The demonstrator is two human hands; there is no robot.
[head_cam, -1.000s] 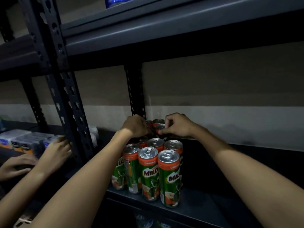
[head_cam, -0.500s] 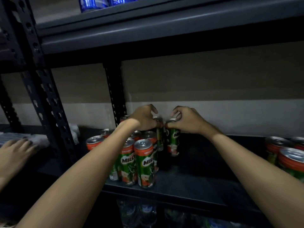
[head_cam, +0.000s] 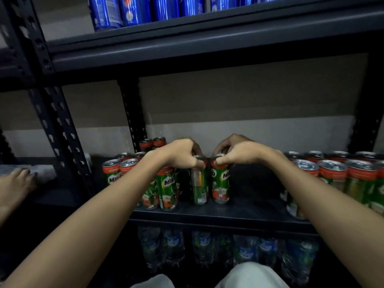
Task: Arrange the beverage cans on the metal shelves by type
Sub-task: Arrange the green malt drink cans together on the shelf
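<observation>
The fingers of the left hand (head_cam: pixel 182 154) are curled over the rim of one green Milo can (head_cam: pixel 199 181) and pinch its top; this can shows its back label to the camera. The fingers of the right hand (head_cam: pixel 234 151) pinch in the same way the top of a second Milo can (head_cam: pixel 221 181), which stands just beside the first one, almost touching it. Both cans are upright on the middle shelf (head_cam: pixel 239 213), in the open part between two groups.

To the left stands a group of Milo cans (head_cam: pixel 128 173), close to the left-hand can. To the right, well apart, is a longer row of the same cans (head_cam: pixel 332 175). On the upper shelf are blue cans (head_cam: pixel 135 11), and below the middle shelf I see water bottles (head_cam: pixel 207 250) in plastic wrap. At the far left, another person's hand (head_cam: pixel 14 183) rests on the next shelf unit.

I judge that the step in hand is moving a pair of Milo cans along the shelf to join one group. The next move calls for sliding or lifting both cans together and keeping them upright, then opening the fingers without knocking the neighbours.
</observation>
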